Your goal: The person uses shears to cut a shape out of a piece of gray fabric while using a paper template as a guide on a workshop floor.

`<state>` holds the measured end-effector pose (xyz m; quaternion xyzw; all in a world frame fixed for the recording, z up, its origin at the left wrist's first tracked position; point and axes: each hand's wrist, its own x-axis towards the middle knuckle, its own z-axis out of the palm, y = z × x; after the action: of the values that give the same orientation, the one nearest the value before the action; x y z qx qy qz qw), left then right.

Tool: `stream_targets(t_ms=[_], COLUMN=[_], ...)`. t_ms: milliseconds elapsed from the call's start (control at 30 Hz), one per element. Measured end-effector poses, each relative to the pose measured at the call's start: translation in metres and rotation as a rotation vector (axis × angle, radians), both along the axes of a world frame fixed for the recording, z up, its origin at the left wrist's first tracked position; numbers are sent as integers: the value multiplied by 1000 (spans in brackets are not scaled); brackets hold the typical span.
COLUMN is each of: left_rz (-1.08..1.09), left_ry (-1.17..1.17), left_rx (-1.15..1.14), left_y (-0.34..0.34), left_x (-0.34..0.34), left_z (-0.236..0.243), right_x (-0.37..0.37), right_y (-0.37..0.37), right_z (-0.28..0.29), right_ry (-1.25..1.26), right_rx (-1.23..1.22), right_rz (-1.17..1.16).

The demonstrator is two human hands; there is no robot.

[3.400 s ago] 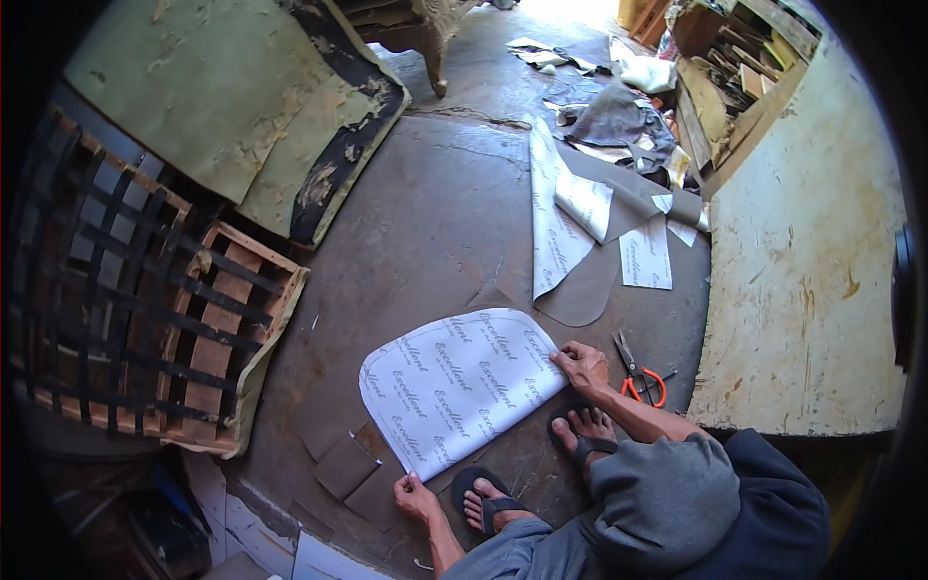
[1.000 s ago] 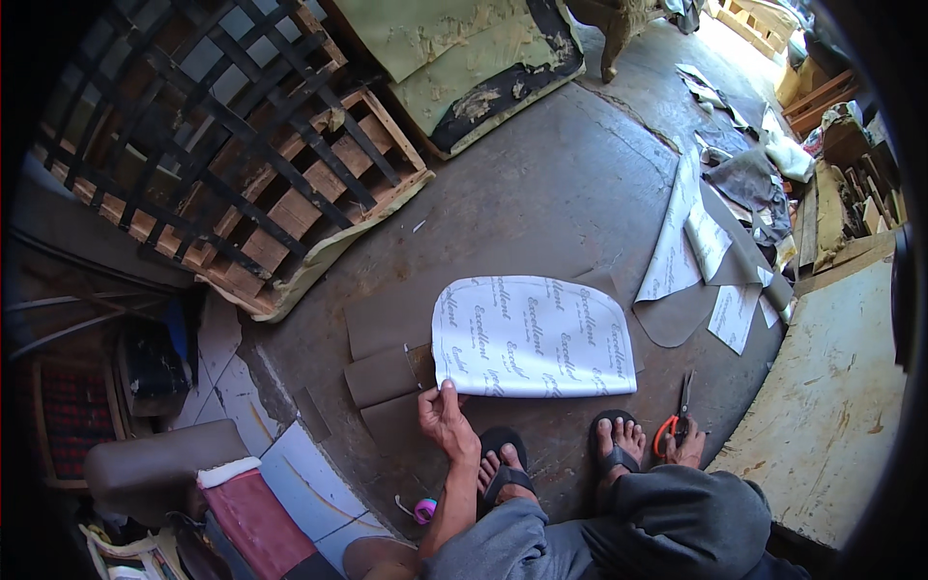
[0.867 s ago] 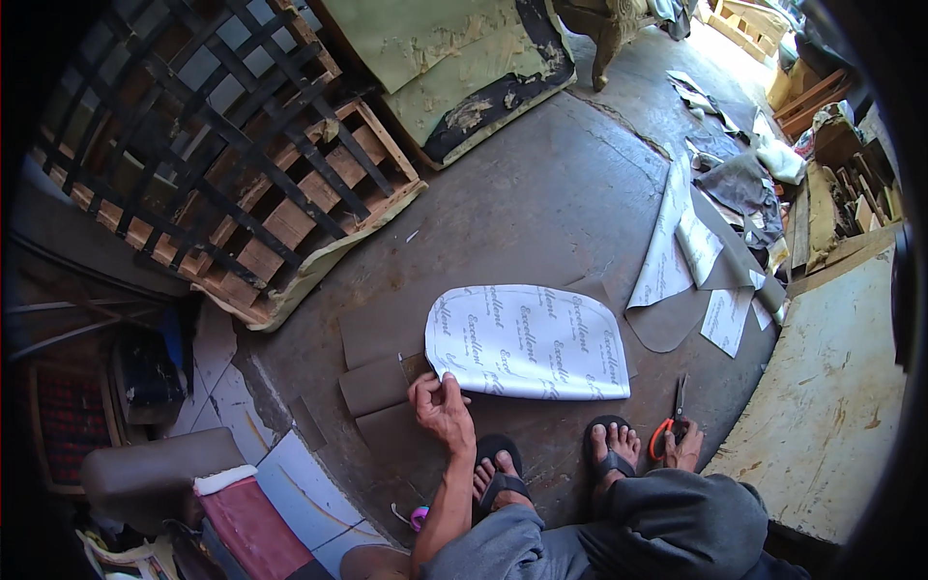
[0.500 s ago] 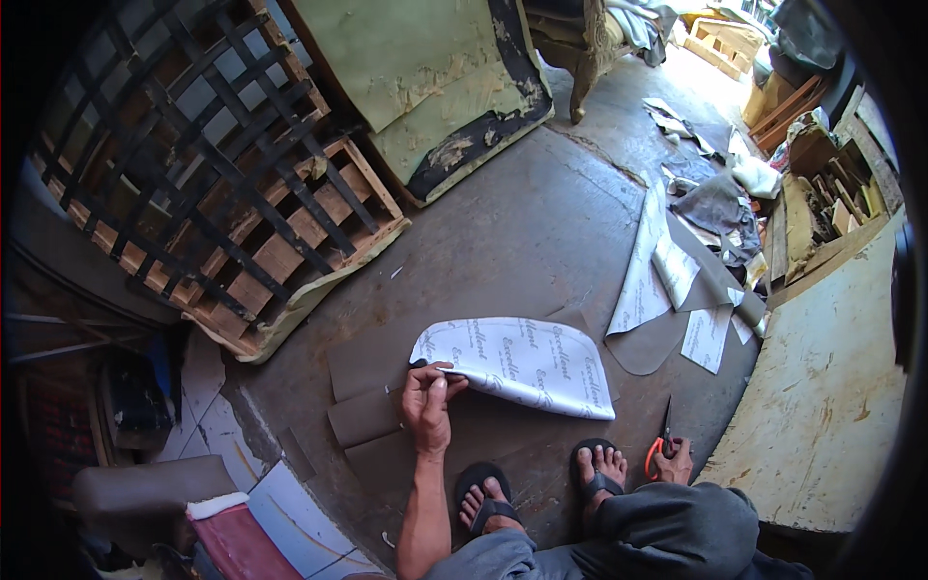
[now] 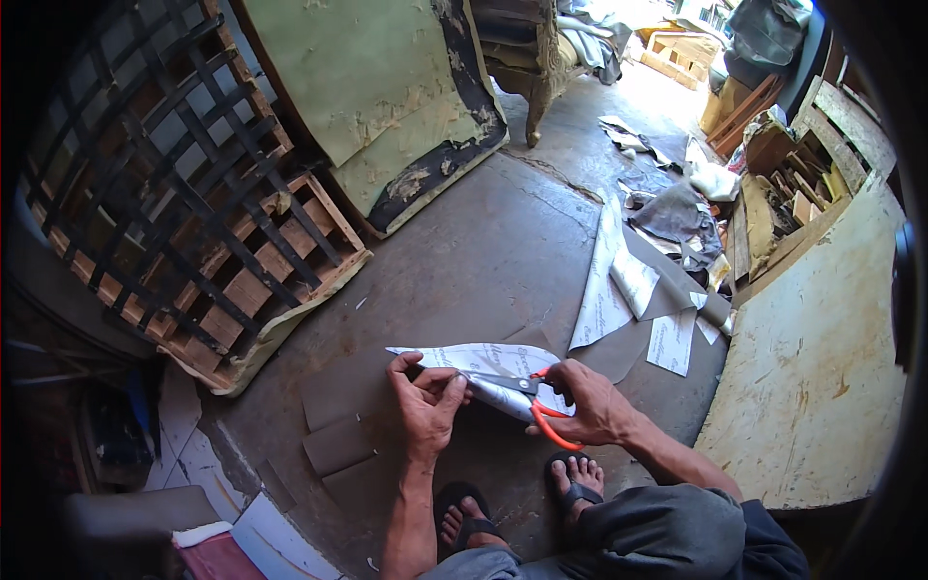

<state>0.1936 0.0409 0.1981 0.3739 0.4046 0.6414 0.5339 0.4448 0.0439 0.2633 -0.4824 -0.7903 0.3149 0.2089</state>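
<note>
A piece of sheet material (image 5: 512, 360), with a pale printed underside, is raised above the floor in front of my feet. My left hand (image 5: 430, 406) pinches its near edge between thumb and fingers. Wrapped in my right hand (image 5: 597, 404) are the orange handles of a pair of scissors (image 5: 553, 429). Their dark blades lie against the sheet and point left toward my left fingertips. How far the blades are apart is hard to make out.
Brown flat pieces (image 5: 338, 447) lie on the floor at left. More cut sheets (image 5: 669, 340) and scraps are on the right, beside a pale board (image 5: 812, 377). A wooden frame with black webbing (image 5: 208, 208) and a worn green panel (image 5: 372, 97) stand far left.
My right hand has brought the scissors from the floor beside my foot up and left to the sheet. My left hand still grips the edge; the sheet now sits narrower. The view has shifted slightly.
</note>
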Motion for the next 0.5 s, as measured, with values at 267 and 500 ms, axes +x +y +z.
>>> stream_targets(t_ms=[267, 500], left_rz=[-56, -76], left_ry=[20, 73], left_rx=[88, 34], left_y=[-9, -10], left_x=[3, 4], left_z=[10, 21], right_x=[-4, 0], right_y=[20, 16], right_z=[20, 11], right_ry=[-98, -56], right_rx=[-50, -48], right_rz=[197, 233])
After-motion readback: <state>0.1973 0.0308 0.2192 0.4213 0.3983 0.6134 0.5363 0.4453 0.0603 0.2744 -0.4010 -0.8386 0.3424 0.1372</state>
